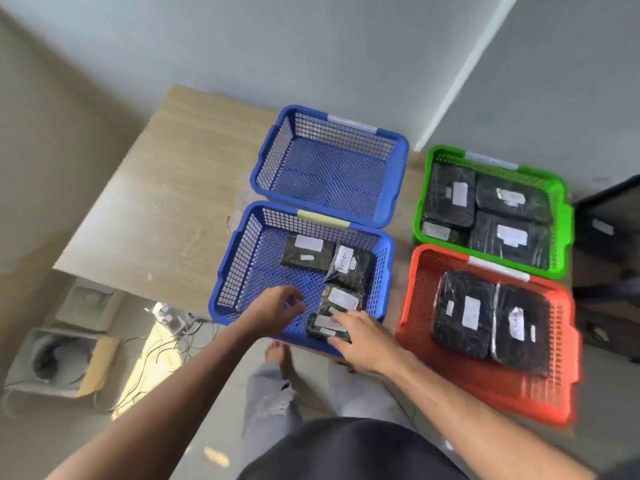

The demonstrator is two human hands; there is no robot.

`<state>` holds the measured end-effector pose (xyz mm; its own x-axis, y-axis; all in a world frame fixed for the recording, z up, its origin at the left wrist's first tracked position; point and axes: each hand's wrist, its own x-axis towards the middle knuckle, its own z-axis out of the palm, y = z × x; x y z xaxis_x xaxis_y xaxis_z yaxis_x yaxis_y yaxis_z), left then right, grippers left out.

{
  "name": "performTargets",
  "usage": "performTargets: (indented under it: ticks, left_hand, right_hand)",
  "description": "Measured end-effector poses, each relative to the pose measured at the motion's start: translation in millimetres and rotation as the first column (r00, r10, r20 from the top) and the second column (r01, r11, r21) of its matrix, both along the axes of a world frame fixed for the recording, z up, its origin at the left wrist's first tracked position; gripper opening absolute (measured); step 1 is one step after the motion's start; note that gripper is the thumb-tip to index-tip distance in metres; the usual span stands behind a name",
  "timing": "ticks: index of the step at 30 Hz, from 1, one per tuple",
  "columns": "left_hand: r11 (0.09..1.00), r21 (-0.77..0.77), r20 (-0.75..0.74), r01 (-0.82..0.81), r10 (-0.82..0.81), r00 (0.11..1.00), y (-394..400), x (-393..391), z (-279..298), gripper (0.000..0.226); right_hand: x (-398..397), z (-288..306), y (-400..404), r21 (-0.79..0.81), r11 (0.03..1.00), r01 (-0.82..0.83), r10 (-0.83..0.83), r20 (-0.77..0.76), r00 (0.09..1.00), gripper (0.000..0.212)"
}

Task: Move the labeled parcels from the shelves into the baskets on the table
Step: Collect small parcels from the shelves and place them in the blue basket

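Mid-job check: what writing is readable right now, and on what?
"RETURN": handwritten white label on a black parcel in the near blue basket.
Other parcel labels in the near blue basket, green basket and red basket: blurred, unreadable.
Tape strips on basket rims: no legible text.

The person wears a black top (349, 448), pale grey ripped jeans (268, 400), bare forearms and a bare foot (276, 353).

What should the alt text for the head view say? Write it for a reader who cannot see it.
The right hand sets a black labeled parcel into the near blue basket, beside three other parcels, with the left hand over it. Behind is an empty blue basket; a green basket and a red basket hold parcels.
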<state>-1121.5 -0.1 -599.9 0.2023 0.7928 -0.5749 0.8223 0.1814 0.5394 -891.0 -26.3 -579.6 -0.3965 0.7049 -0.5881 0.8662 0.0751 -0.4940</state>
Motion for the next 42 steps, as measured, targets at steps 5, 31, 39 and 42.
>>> performTargets:
  ticks: [5, 31, 39, 42]
  left_hand:
    - [0.995, -0.101, 0.046, -0.005, 0.010, 0.999, 30.8, 28.0, -40.7, 0.046]
    - [0.995, -0.022, -0.025, -0.096, 0.096, 0.995, 35.4, 47.2, -56.8, 0.036]
    - [0.998, -0.009, -0.051, -0.068, 0.068, 0.996, 41.4, 47.6, -61.4, 0.041]
    - [0.997, -0.030, -0.002, -0.071, 0.071, 0.997, 44.2, 46.5, -62.8, 0.042]
  right_hand:
    - [-17.9, -5.6, 8.1, -0.134, 0.983, 0.125, -0.114, 0.087, 0.990, 0.049]
    - [-28.9, -17.7, 7.7, -0.033, 0.973, 0.230, -0.220, 0.192, 0.956, 0.038]
    - [-38.3, -21.6, 11.3, 0.041, 0.978, 0.203, -0.206, 0.281, 0.937, 0.043]
    - [-39.3, -23.1, 13.5, 0.084, 0.978, 0.193, -0.209, 0.282, 0.936, 0.027]
